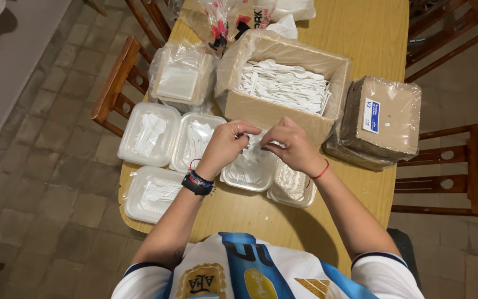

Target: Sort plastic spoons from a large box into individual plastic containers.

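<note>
My left hand (227, 143) and my right hand (291, 144) meet above a clear plastic lidded container (248, 171) on the wooden table (261, 213). Both pinch the same small clear plastic wrapper with white plastic cutlery (256, 145) in it. Right behind my hands stands an open cardboard box (250, 108) lined with plastic and full of white plastic cutlery (283, 84). A second clear container (291, 188) lies under my right wrist.
Three closed clear containers holding cutlery (149, 134) (195, 141) (153, 194) lie at the left. A bagged stack of containers (181, 77) stands behind them. A wrapped pack of brown paper items (380, 119) sits at the right. Wooden chairs (118, 83) (449, 171) flank the table.
</note>
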